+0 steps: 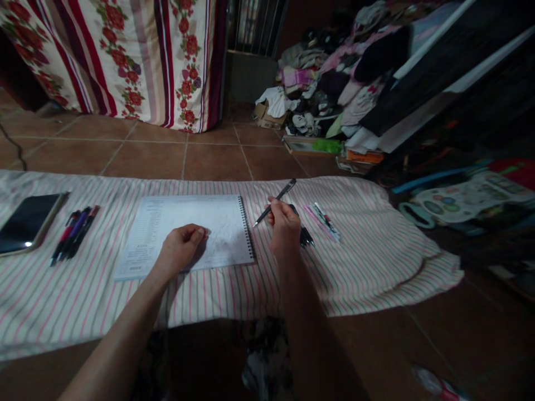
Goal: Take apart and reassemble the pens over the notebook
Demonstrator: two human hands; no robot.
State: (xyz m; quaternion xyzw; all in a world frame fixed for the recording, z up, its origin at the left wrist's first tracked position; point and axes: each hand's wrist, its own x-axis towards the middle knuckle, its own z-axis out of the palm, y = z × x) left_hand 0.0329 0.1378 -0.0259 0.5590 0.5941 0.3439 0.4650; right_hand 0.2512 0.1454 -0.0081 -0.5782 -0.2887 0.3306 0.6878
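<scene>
**Pen held beside a spiral notebook on striped cloth**

Nearest the camera, two bare forearms reach forward over a pink-and-white striped cloth spread on the floor. The left hand rests loosely curled, knuckles up, on the lower part of a white spiral-bound notebook that lies flat and open on the cloth; its wire spine runs along the right edge. Just right of that spine, the right hand pinches a slim black pen between its fingertips, the pen tilted, with one end over the notebook's spine and the other pointing up and away to the right. More dark pens lie under and just beside this hand, and a small group of pink and white pens sits a little farther right.

To the left, well apart from the notebook, a row of red, purple and black pens lies on the cloth, and beyond them a black smartphone with a dark screen.

Farther off are brown floor tiles, a striped floral hanging fabric, and a heap of mixed clothes at the right.
</scene>
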